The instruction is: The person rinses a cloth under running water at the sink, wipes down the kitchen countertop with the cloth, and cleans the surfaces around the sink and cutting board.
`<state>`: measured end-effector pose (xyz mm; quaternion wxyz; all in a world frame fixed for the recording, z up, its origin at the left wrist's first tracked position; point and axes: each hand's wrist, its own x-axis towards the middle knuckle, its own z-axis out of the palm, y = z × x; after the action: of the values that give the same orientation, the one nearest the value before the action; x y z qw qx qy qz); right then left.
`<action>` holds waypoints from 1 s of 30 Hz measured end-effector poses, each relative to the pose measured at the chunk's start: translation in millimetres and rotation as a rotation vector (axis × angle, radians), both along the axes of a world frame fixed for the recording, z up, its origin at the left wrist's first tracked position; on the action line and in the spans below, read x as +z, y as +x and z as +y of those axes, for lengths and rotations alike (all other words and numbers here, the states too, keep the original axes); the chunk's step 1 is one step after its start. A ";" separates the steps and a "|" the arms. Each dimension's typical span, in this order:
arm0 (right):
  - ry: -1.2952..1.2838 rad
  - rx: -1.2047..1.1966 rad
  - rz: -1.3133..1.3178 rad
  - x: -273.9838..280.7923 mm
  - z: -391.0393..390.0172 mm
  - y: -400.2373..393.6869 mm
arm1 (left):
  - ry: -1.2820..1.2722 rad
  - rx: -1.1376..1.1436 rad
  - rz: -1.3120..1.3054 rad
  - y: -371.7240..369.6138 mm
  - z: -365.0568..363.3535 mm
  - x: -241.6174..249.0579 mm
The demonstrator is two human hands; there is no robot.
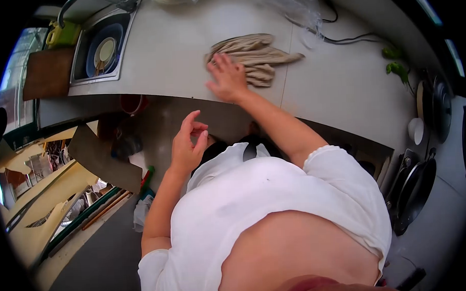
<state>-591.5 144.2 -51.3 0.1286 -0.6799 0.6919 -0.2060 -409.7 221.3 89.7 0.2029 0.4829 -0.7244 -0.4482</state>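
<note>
A crumpled beige-brown cloth point(258, 55) lies on the light countertop point(178, 50). My right hand point(227, 78) is at the cloth's left end, palm down, its fingers spread and the fingertips on the fabric. In front of the counter's edge my left hand point(189, 142) hangs in the air, fingers loosely curled and apart, with nothing in it.
At the upper left is a sink point(119, 67) holding a blue basin point(92, 54) with a pale bowl. A brown board point(48, 74) stands left of it. Clear plastic point(295, 10), a black cable point(350, 40) and green peppers point(397, 70) lie rightward; pans point(417, 193) are far right.
</note>
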 end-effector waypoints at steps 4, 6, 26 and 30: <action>0.011 0.237 -0.086 12.7 -9.8 73.5 | -0.035 0.058 -0.016 30.9 5.7 -4.7; -0.026 0.308 -0.080 11.3 -17.6 89.4 | -0.003 0.119 0.000 43.6 5.8 -4.2; 0.020 0.707 0.322 34.8 -84.3 159.3 | 0.154 0.140 0.050 222.7 -66.1 -55.7; -0.025 0.711 0.245 31.2 -138.1 250.4 | 0.144 0.164 0.052 276.2 -96.3 -68.7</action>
<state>-341.1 6.1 -20.1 0.1000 -0.8989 0.4201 -0.0743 -133.5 125.0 20.9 0.2226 0.5420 -0.6429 -0.4933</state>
